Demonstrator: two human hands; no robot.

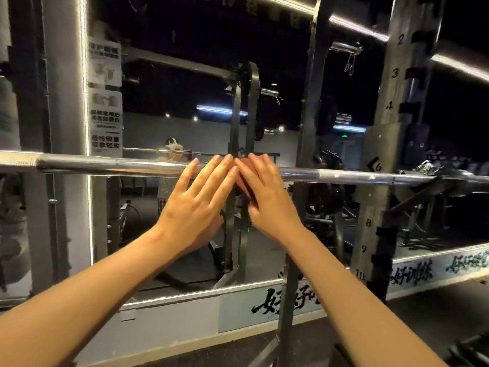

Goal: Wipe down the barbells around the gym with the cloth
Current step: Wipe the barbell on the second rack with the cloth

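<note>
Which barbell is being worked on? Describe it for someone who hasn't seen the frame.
Find the numbered rack upright on the right, in front of the wall mirror. The barbell runs level across the whole view by mark 6, with the left hand and right hand reaching across its middle. The other bar slants high overhead, top right.

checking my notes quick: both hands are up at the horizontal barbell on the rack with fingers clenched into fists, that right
Not quite. The head view shows the left hand and the right hand up at the horizontal barbell on the rack, but the fingers are stretched out straight, not clenched into fists.
</note>
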